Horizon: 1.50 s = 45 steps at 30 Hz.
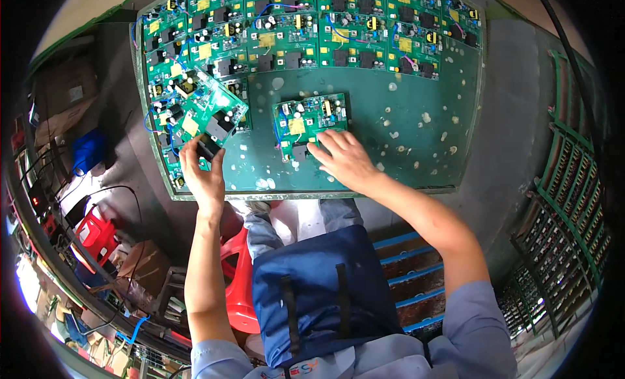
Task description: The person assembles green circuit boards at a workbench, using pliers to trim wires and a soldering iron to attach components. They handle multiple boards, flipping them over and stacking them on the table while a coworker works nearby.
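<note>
My left hand (204,174) has its thumb and fingers closed around a black block at the near corner of a green circuit board (211,96). That board sits at a slant over other boards on the left part of the table. Nearer the middle, a second green circuit board (309,112) lies flat on the table top, carrying a yellow patch, black blocks and a blue wire. My right hand (348,161) reaches over its near right corner. The fingers there are stretched out and rest on or just above the edge; the fingertips' contact is partly hidden.
Rows of similar circuit boards (286,40) cover the far and left parts of the green table (390,131), whose surface has pale spots. A red stool (241,301) stands below on the left. Green racks (566,190) line the right side; a cluttered shelf (78,249) runs along the left.
</note>
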Each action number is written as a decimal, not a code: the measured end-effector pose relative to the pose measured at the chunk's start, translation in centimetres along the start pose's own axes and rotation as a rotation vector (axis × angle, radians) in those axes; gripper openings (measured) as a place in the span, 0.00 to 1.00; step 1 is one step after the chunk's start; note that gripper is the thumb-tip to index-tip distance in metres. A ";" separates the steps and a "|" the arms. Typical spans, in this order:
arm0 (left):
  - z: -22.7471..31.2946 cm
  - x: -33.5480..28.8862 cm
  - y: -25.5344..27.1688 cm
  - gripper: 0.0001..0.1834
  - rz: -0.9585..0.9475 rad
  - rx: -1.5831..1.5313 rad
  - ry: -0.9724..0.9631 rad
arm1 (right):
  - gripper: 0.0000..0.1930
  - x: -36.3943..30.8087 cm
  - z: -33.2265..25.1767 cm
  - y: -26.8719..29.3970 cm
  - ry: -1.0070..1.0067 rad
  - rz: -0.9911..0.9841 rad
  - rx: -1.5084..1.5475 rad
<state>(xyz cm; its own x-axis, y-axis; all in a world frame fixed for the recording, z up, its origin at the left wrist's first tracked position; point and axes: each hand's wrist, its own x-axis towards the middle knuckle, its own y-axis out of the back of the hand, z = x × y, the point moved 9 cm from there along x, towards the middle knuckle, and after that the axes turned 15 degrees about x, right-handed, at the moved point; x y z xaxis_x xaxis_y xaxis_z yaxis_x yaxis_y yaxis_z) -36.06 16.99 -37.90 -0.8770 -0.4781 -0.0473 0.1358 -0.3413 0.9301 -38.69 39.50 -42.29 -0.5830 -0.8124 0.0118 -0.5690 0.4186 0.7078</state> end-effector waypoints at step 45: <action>-1.7 -8.0 -1.7 0.26 -0.225 0.083 -0.024 | 0.21 -1.7 1.7 -0.1 -0.075 -0.029 0.125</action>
<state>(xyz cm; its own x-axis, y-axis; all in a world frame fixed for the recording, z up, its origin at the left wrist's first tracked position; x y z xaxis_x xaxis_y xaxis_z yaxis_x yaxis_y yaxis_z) -28.50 19.96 -39.71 -0.8918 -0.3778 -0.2489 -0.1018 -0.3684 0.9241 -38.66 41.50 -43.58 -0.6043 -0.7942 -0.0634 -0.6512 0.4466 0.6136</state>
